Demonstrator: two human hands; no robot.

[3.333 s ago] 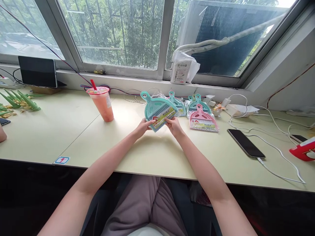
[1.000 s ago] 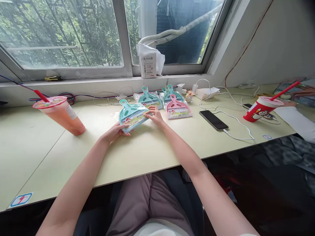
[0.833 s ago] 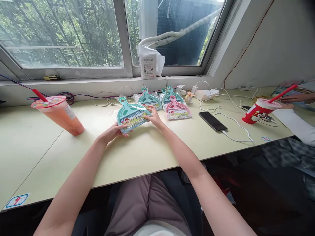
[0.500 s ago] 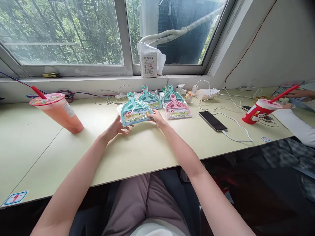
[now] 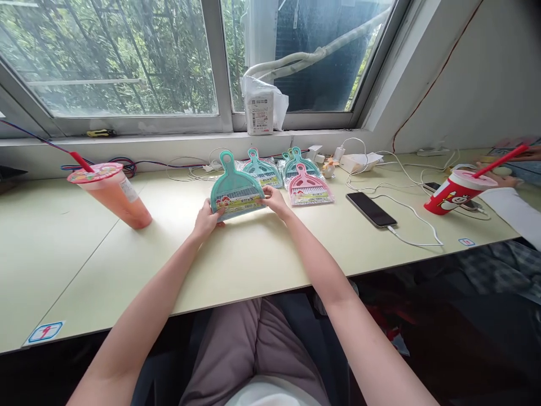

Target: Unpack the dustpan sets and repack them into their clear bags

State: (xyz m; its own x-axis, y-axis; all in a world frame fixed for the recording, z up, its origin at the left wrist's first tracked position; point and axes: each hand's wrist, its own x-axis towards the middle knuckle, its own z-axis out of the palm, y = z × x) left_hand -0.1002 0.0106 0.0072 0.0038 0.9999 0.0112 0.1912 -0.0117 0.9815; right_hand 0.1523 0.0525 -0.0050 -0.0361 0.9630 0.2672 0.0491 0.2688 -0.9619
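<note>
Between my two hands is a teal mini dustpan and brush set (image 5: 236,181) in a clear wrapper, its handle pointing up and tilted toward the window. My left hand (image 5: 207,219) grips its lower left corner, thumb on the front. At the right edge, my right hand (image 5: 274,201) pinches the set, fingers partly hidden behind it. Just beyond lie more wrapped sets: a teal one (image 5: 264,168) partly covered by the held set, another teal one (image 5: 299,163) to the right, and a pink one (image 5: 310,187) in front of that.
A tall drink cup (image 5: 122,200) leans at the left. On the right are a black phone (image 5: 371,210) with a white cable, a red cup (image 5: 452,192), and another person's sleeve (image 5: 507,206). Cables run along the back; a tissue pack (image 5: 259,114) stands on the sill.
My left hand has closed on the set's lower left corner, where its fingers were spread before. The set has tipped more upright, facing me. The view has shifted slightly left.
</note>
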